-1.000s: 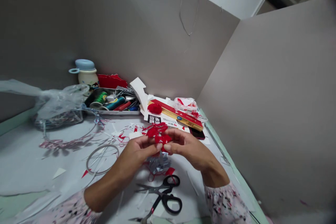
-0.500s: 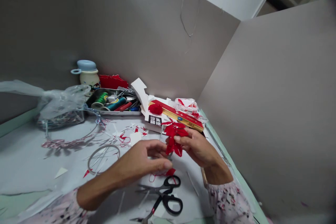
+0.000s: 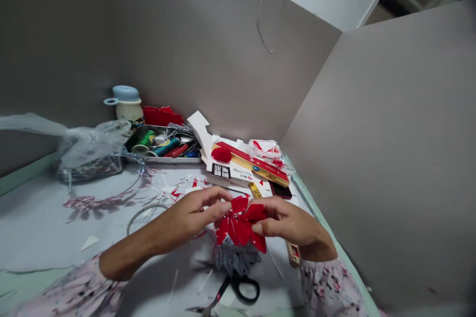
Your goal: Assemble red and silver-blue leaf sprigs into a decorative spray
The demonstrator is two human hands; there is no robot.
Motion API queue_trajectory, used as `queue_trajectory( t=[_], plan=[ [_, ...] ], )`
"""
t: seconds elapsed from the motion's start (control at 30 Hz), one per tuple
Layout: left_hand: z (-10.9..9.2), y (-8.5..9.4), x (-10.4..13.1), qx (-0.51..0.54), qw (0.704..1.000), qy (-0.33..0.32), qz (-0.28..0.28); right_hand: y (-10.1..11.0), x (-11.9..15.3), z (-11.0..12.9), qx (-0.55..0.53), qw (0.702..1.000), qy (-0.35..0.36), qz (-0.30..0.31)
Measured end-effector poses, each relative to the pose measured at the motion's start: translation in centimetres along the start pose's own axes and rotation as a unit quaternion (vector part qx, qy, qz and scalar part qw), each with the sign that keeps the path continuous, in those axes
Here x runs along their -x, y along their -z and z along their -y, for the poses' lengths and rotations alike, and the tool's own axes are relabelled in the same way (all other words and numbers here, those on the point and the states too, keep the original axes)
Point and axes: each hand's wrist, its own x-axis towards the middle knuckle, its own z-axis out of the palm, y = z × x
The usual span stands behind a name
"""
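Observation:
A red petalled flower (image 3: 238,228) is held between my two hands above the table. The fingers of my left hand (image 3: 203,210) pinch its upper left petals. On the other side, my right hand (image 3: 288,223) grips the right petals between thumb and fingers. Beneath the red petals hangs a grey-blue bunch of petal-like pieces (image 3: 236,260). Black-handled scissors (image 3: 245,290) lie just below it, their upper part hidden behind the bunch. Pliers (image 3: 208,309) rest by the scissors at the bottom.
A metal tray (image 3: 171,160) of thread spools and tools stands at the back, beside a blue-lidded bottle (image 3: 128,109). White boxes (image 3: 230,172), a red-gold box (image 3: 253,163) and a phone (image 3: 280,191) lie back right. Left are a plastic bag (image 3: 89,148) and a headband (image 3: 92,203).
The red flower has tilted and moved down, its petals now facing up and spread. My left hand has closed on it, and the grey-blue bunch has come into view below.

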Motion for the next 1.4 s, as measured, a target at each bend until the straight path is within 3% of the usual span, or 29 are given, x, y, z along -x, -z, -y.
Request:
queue_trajectory(
  t=[0.1, 0.17, 0.2, 0.27, 0.3, 0.33, 0.43, 0.5, 0.63, 0.73, 0.87, 1.07, 1.2, 1.4],
  plan=[
    [0.6, 0.0, -0.3, 0.062, 0.997, 0.032, 0.038, 0.4, -0.1, 0.0, 0.001, 0.999, -0.005, -0.033],
    [0.9, -0.2, -0.5, 0.083, 0.996, 0.025, -0.021, 1.0, -0.3, 0.0, 0.018, 0.986, 0.043, -0.158],
    [1.1, -0.4, -0.6, 0.089, 0.994, 0.017, -0.063, 1.3, -0.4, 0.0, 0.024, 0.964, 0.082, -0.251],
    [1.4, -0.7, -0.8, 0.094, 0.987, 0.002, -0.133, 1.8, -0.5, 0.0, 0.02, 0.892, 0.157, -0.424],
    [1.5, -0.9, -0.9, 0.094, 0.983, -0.003, -0.159, 1.9, -0.5, 0.1, 0.015, 0.865, 0.174, -0.47],
    [1.6, -1.1, -0.9, 0.096, 0.979, -0.002, -0.181, 1.8, -0.5, 0.2, 0.014, 0.861, 0.172, -0.478],
    [2.0, -1.7, -1.0, 0.124, 0.966, 0.009, -0.225, 0.6, -0.9, 0.3, 0.019, 0.935, 0.082, -0.345],
    [2.2, -2.2, -1.1, 0.143, 0.959, 0.009, -0.243, -0.7, -1.7, 0.2, -0.025, 0.961, 0.036, -0.271],
    [2.8, -3.3, -1.0, 0.171, 0.954, 0.009, -0.247, -2.4, -4.0, -0.8, -0.197, 0.936, 0.101, -0.274],
    [2.9, -4.0, -0.8, 0.225, 0.951, 0.027, -0.209, -2.3, -4.7, -1.5, -0.242, 0.92, 0.125, -0.282],
    [2.5, -4.0, -0.7, 0.259, 0.95, 0.024, -0.175, -1.7, -4.7, -1.9, -0.182, 0.933, 0.1, -0.295],
    [2.8, -2.9, -1.2, 0.204, 0.956, 0.04, -0.209, -2.0, -5.2, -2.3, -0.066, 0.951, 0.064, -0.294],
    [2.8, -2.7, -1.4, 0.172, 0.957, 0.079, -0.218, -2.2, -5.4, -2.7, -0.043, 0.954, 0.072, -0.288],
    [2.6, -2.9, -1.1, 0.183, 0.955, 0.077, -0.22, -2.1, -5.5, -2.9, -0.07, 0.956, 0.088, -0.271]
  ],
)
